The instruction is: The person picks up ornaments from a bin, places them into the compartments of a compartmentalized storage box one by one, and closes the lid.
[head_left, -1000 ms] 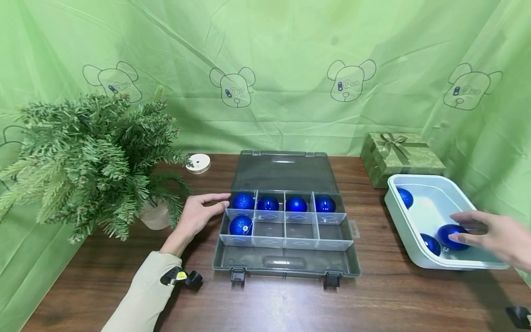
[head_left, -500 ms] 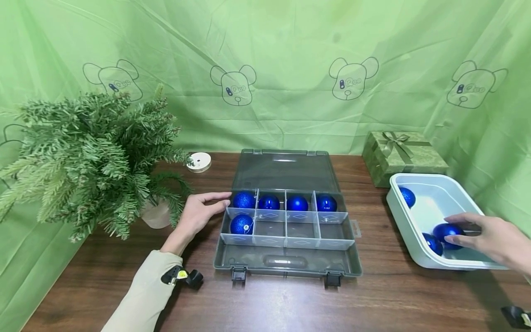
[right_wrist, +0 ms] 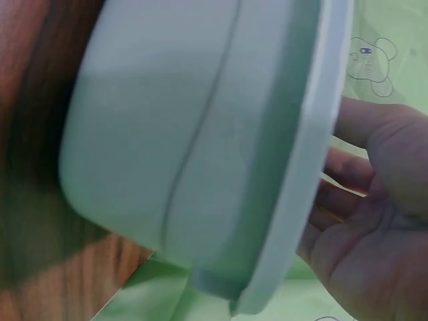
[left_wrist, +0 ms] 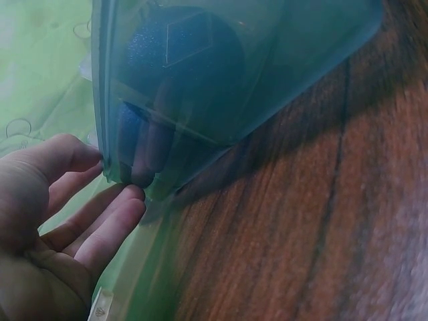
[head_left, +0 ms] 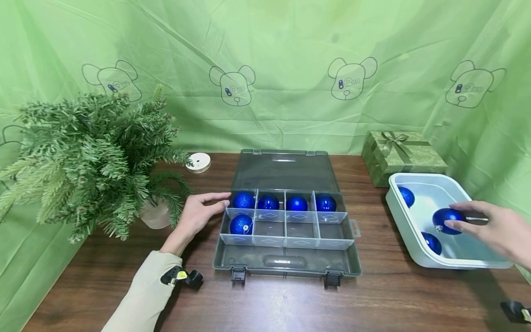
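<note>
My right hand (head_left: 495, 227) holds a shiny blue Christmas ball (head_left: 448, 221) between thumb and fingers over the pale plastic tub (head_left: 404, 240); in the right wrist view the tub (right_wrist: 187, 134) hides the ball. A glittery blue ball (head_left: 406, 197) and a shiny blue ball (head_left: 432, 243) lie inside. My left hand (head_left: 199, 214) touches the left edge of the open grey compartment box (head_left: 286, 263), its fingers fairly straight. In the left wrist view, the fingertips meet the box (left_wrist: 267, 73). Blue balls fill the box's back row, and a glittery one (head_left: 241, 225) sits front left.
A small artificial fir tree (head_left: 99, 161) in a pot stands on the left. Beside it lies a white ribbon spool (head_left: 198, 163). Behind the tub is a green gift box (head_left: 402, 150) with a bow. Green cloth (head_left: 290, 124) hangs behind the wooden table (head_left: 282, 304).
My right hand has raised the shiny blue ball from among those in the tub, and its metal cap now shows. The left hand stays at the box.
</note>
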Available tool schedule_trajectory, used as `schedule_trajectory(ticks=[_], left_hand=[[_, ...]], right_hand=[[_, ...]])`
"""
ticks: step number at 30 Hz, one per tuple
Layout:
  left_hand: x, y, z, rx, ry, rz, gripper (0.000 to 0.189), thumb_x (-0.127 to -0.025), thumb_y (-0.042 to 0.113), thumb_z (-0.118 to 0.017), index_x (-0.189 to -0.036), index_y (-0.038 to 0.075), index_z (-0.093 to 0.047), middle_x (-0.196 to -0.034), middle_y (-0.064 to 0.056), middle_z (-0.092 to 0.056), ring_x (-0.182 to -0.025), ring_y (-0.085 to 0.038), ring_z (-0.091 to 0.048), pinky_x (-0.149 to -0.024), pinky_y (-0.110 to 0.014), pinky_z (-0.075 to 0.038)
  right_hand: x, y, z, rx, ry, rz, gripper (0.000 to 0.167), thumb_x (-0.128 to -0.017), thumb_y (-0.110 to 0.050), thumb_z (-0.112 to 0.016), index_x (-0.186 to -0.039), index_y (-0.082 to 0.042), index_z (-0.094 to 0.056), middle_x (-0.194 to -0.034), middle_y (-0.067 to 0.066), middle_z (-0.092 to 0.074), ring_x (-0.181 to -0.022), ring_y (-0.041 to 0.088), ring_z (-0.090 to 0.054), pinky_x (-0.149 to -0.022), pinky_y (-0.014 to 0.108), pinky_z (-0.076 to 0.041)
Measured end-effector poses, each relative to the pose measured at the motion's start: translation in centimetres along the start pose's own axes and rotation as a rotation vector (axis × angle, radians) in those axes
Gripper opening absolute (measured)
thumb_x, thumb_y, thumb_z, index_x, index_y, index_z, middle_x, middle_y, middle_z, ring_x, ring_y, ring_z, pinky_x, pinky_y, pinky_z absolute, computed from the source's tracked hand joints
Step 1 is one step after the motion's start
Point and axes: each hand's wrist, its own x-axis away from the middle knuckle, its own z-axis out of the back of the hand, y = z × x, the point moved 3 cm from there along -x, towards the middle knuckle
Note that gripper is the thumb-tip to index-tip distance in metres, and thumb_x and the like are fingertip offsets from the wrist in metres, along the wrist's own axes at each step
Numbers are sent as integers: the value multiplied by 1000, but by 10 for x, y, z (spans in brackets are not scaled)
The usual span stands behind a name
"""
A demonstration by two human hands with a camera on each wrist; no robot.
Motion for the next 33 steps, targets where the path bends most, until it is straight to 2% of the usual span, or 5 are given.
schedule_trajectory(ticks=[4,7,11,19,33], left_hand=[[1,0,0,7,0,-4,30,-92,24,-86,-120,14,-83,-118,-5,-78,-126,-24,-64,-111,-42,-44],[1,0,0,17,2,-4,30,-92,25,-86,-120,14,-83,-117,-5,-79,-125,-22,-64,-109,-39,-45],[1,-1,0,22,2,-5,31,-92,26,-86,-120,14,-83,-116,-5,-79,-124,-21,-65,-108,-38,-45],[0,1,1,-3,0,5,29,-92,26,-86,-119,16,-84,-115,-2,-79,-123,-21,-66,-108,-39,-47],[0,2,0,0,-3,-5,29,-91,26,-87,-119,17,-84,-116,0,-79,-124,-21,-66,-110,-41,-45]], right_hand=[[-3,-8,4,-137,16,-37,48,-90,-16,-88,-122,14,-67,-113,46,-64,-76,-16,-51,-58,10,-44],[-5,-16,7,-256,51,-48,25,-92,-13,-86,-115,-11,-75,-100,6,-79,-76,-23,-54,-59,8,-48],[-7,-29,14,-324,92,-50,43,-92,-14,-86,-111,-46,-66,-99,-46,-54,-80,-24,-58,-62,6,-47],[-11,-66,25,-227,91,-91,51,-92,-34,-87,-134,-9,-70,-95,-43,-59,-83,-28,-55,-64,6,-43],[-22,-125,19,-228,55,-27,49,-93,-45,-83,-138,-29,-71,-114,-36,-65,-93,-25,-58,-77,11,-38]])
